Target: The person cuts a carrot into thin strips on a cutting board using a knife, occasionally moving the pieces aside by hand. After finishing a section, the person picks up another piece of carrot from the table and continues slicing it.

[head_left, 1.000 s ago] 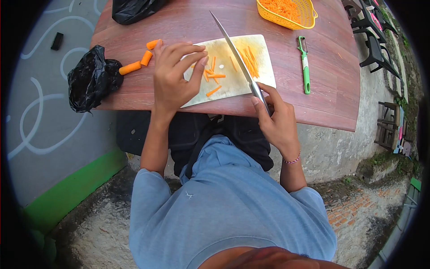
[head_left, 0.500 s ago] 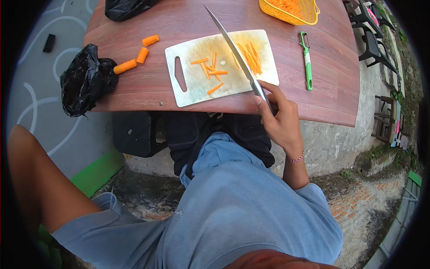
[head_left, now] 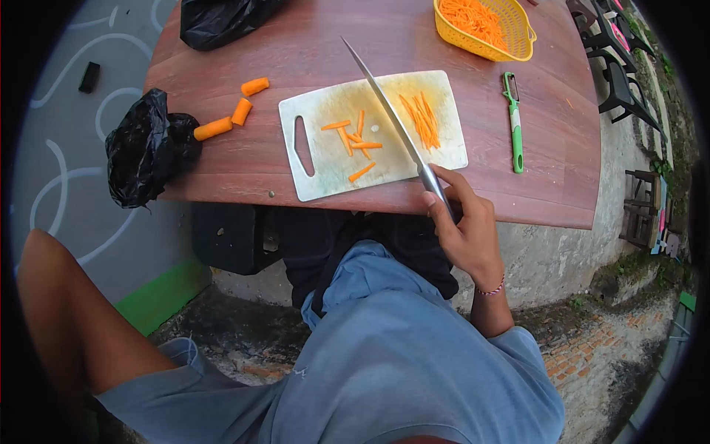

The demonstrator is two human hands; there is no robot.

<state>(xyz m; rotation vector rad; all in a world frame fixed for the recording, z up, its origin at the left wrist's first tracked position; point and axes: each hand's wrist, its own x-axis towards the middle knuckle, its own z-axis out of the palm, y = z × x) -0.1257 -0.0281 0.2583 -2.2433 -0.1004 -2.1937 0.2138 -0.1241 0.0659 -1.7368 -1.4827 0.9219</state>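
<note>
My right hand is closed around the handle of a long kitchen knife, its blade slanting up and left over a white cutting board. Thin carrot strips lie in a bunch to the right of the blade. Left of it are several thicker carrot sticks, loosely scattered. My left arm is bent at the left side; the hand itself is out of the picture.
Carrot chunks lie beside a black plastic bag at the table's left edge. Another black bag is farther back. A yellow basket holds shredded carrot. A green-handled peeler lies right of the board on the wooden table.
The whole view has shifted, so the table and everything on it sit lower in the picture. The knife stays in my right hand over the board, and the carrot pieces look unchanged.
</note>
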